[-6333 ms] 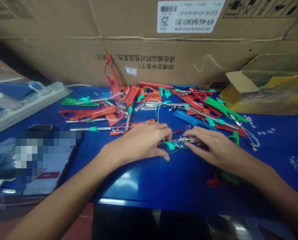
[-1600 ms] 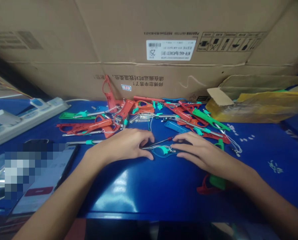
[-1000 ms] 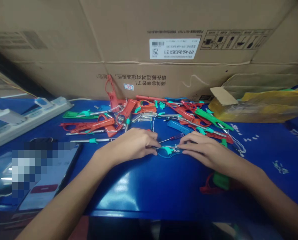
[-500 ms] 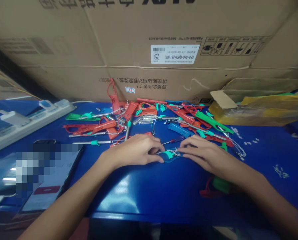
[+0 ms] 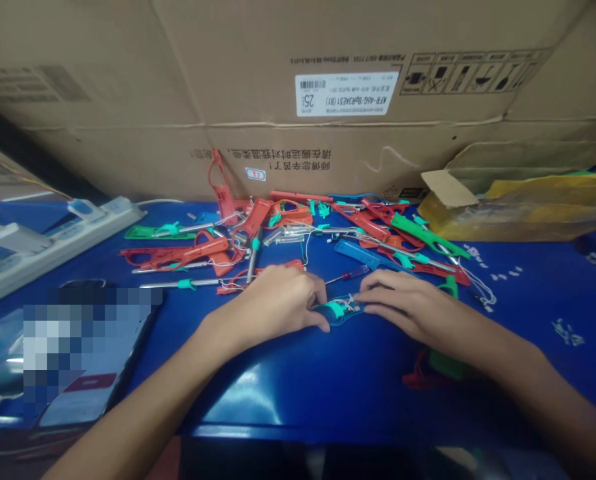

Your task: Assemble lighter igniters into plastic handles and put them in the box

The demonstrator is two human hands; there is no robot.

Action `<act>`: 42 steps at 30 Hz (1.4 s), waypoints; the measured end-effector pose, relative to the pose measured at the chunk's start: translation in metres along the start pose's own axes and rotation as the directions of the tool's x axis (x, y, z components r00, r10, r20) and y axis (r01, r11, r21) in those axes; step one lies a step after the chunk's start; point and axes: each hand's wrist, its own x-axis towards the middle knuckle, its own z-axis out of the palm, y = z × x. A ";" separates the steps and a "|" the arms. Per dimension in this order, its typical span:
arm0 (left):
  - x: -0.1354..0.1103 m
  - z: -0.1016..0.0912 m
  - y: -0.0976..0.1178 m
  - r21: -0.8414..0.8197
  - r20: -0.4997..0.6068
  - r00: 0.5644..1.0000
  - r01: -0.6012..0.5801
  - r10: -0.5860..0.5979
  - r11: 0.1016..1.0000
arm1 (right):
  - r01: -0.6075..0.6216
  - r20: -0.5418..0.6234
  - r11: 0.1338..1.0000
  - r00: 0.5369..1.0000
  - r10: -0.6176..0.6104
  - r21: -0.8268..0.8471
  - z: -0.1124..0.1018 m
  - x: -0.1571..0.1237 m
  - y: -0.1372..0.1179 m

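Hardly anything has shifted over the last second or so: both hands are at the same small blue piece (image 5: 339, 312), which lies flat on the blue surface (image 5: 303, 387) just in front of the heap of red, green and blue parts (image 5: 258, 230). Only the left fingers look a little more curled than before.

From my seat, the left hand (image 5: 278, 301) is closed over the left end of the blue piece, with the thumb low and the fingers on top. The right hand (image 5: 403, 308) lies flatter, its fingertips touching the right end. I cannot tell whether they pinch it or just rest there.

A teal clip and some thin white wire sit on the middle of the blue piece, between the two hands. A slim screwdriver (image 5: 349, 274) with a red handle lies just behind them.

I judge the blue piece to be light, thin, stiff plastic that would slide easily on the glossy surface. The wire looks fine and easy to snag or pull loose. I would hold the piece by its plastic ends, not by the wire or clip.

A phone (image 5: 95, 350) lies well to the left.
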 end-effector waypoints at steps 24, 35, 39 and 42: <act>-0.051 0.052 0.028 0.103 -0.518 0.855 0.069 -0.006 0.992 | -0.042 -0.162 0.964 0.987 -0.001 -0.262 0.019 -0.023 -0.034; -0.072 0.075 0.027 0.056 -0.564 0.823 0.118 -0.066 0.991 | -0.319 -0.499 0.929 0.845 0.190 -0.187 0.018 -0.071 -0.061; -0.079 0.079 0.034 0.074 -0.523 0.852 0.077 -0.027 0.994 | -0.615 -0.746 0.788 0.528 0.405 -0.008 0.037 -0.112 -0.082; -0.079 0.080 0.037 0.097 -0.495 0.869 0.043 0.011 0.994 | -0.692 -0.750 0.722 0.467 0.469 0.021 0.057 -0.125 -0.081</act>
